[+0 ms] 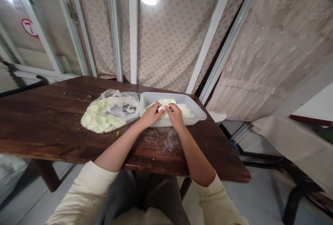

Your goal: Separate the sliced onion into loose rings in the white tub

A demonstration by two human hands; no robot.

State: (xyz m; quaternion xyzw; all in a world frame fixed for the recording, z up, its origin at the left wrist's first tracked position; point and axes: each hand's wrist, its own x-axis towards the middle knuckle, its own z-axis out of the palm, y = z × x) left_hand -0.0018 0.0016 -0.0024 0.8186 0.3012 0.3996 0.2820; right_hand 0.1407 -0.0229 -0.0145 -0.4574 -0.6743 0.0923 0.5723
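My left hand (pixel 153 114) and my right hand (pixel 174 114) meet over a translucent white plastic tub (pixel 199 113). Between their fingertips they pinch a small whitish piece, too small to name. Pale yellow-green, rounded pieces (pixel 186 111) lie heaped in the tub beneath and behind my fingers. Touching or nearly touching the tub's left side is a clear plastic bag (pixel 110 112), spread open and filled with similar pale pieces; its right part shows crumpled film and a dark patch.
The dark wooden table (pixel 52 124) has whitish grains scattered before the tub, with small purple and yellow bits. Framed glass panels with dotted curtains (pixel 171 44) stand behind. A cloth-covered surface (pixel 299 148) is at the right.
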